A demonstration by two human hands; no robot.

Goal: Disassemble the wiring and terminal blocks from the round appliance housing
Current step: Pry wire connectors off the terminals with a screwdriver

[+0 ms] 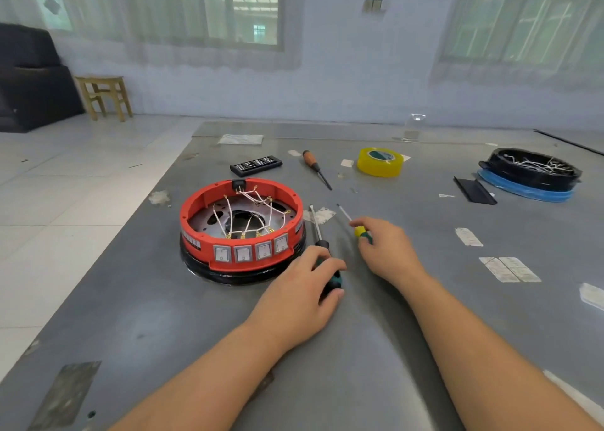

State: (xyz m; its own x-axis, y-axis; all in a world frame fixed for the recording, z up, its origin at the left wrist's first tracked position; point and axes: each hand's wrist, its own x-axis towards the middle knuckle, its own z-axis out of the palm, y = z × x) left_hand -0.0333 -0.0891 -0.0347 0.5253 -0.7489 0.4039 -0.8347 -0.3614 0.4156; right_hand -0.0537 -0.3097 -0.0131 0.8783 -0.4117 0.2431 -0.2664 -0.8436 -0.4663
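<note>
While both hands sit on tools rather than on the work, the grey metal bench carries everything. Largest item: round red plastic appliance housing on a black base, left of centre, open side up, four white rocker switches facing the person. Inside it, white wires with brass terminals criss-cross above the metal plate; all appear attached, so disassembly looks barely begun.

Left hand: grip closed around the dark green handle of a large screwdriver, shaft pointing away from the person, lying just right of the housing. Right hand: grip pinching the yellow-green handle of a small screwdriver, tip pointing up and left.

Key relation: housing lies to the left and slightly forward of both grips; left hand is nearer, almost beside the rim. Judgement: next move carries a tool leftward over the rim, down onto the terminals.
</note>
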